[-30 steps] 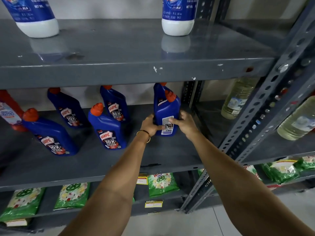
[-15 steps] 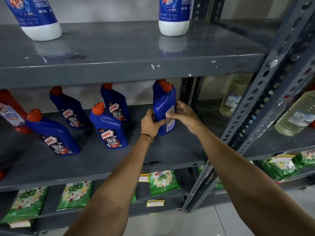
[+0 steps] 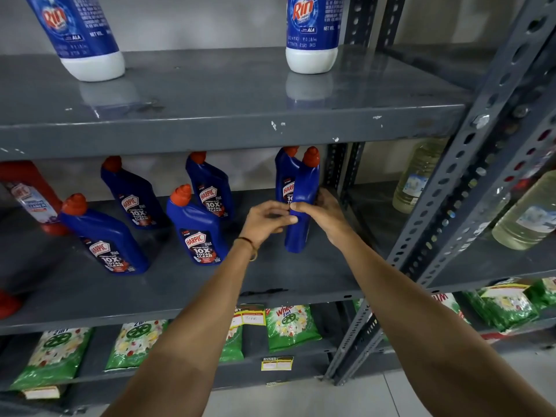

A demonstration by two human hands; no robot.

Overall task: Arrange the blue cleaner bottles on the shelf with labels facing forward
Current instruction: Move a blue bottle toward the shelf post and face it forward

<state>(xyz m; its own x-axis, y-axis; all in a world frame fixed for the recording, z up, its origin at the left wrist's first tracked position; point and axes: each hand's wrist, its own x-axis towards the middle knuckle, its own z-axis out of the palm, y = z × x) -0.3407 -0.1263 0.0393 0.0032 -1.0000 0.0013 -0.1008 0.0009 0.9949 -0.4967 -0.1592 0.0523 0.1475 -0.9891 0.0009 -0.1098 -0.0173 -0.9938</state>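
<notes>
While both hands, left (image 3: 266,219) and right (image 3: 323,216), clasp an upright blue bottle (image 3: 302,206) on the shelf (image 3: 301,275), its label apparently faces sideways; another bottle (image 3: 284,176) stands behind.

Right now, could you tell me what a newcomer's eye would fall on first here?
Both hands, left hand and right hand, grip a blue Harpic bottle on the middle shelf, its narrow side toward the camera. To their left stand four blue Harpic bottles, labels forward, like the front one. Two Rin bottles stand on the shelf above.
</notes>
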